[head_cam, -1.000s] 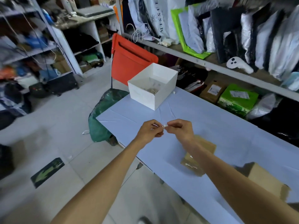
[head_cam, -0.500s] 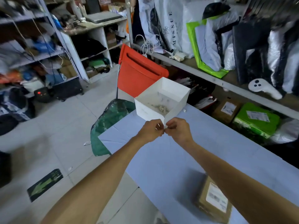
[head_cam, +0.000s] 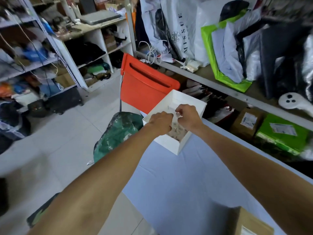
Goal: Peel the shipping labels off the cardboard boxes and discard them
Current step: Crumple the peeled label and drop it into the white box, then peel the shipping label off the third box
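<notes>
Both of my hands reach over the open white bin (head_cam: 171, 145) at the far left end of the blue table (head_cam: 186, 187). My left hand (head_cam: 160, 122) and my right hand (head_cam: 187, 117) pinch a small pale scrap of peeled label (head_cam: 177, 115) between their fingertips, above the bin's inside. Crumpled label scraps (head_cam: 177, 133) lie at the bin's bottom. A cardboard box (head_cam: 250, 223) with a white label sits at the table's near right corner, partly cut off by the frame.
An orange chair (head_cam: 145, 89) stands behind the bin, and a dark green bag (head_cam: 118, 133) lies on the floor beside the table. Labelled cardboard (head_cam: 247, 121) and green (head_cam: 281, 133) boxes sit under the right-hand shelf. Cluttered shelving fills the left and back.
Both hands, pinched together on the scrap, have moved away from me, from above the table to over the white bin. The view has shifted with them, so the boxes have slid toward the frame's bottom.
</notes>
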{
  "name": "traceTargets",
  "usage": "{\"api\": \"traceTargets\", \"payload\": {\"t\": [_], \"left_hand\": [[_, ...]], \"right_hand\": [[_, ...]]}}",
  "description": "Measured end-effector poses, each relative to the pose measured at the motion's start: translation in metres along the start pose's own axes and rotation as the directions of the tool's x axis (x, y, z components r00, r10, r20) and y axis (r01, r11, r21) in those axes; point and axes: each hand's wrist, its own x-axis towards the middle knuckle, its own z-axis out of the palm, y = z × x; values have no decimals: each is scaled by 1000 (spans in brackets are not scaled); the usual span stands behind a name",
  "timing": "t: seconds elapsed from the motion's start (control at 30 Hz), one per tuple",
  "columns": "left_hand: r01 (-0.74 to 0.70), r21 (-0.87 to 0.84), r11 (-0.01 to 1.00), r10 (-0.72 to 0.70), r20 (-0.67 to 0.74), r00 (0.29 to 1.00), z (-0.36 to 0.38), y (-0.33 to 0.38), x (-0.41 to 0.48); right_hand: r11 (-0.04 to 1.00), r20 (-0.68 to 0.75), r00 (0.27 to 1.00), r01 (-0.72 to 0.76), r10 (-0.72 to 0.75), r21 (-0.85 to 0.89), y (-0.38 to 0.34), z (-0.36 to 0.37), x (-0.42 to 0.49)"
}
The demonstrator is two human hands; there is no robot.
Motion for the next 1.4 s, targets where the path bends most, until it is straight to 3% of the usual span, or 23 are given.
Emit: {"api": "traceTargets", "payload": {"t": [0.13,0.37,0.77,1.1,1.4], "left_hand": [[-5,2,1000,5,-2,1000,-8,-10,17],[-14,5,1000,13,35,999,-2,-26,20],[-81,-9,997,81,53,995,-2,4,14],[-197,-27,980,199,125,972,13,82,-19],[-367,4,930,359,197,913,52,236,-82]], "right_hand": [[999,82,996,-43,42,13,1,2,19],[993,202,978,-39,60,-110,10,11,18],[982,199,974,-77,111,-170,21,-14,-23],[931,181,964,-126,197,-343,63,-66,-122],[890,150,914,-312,377,-333,148,-112,-263]]}}
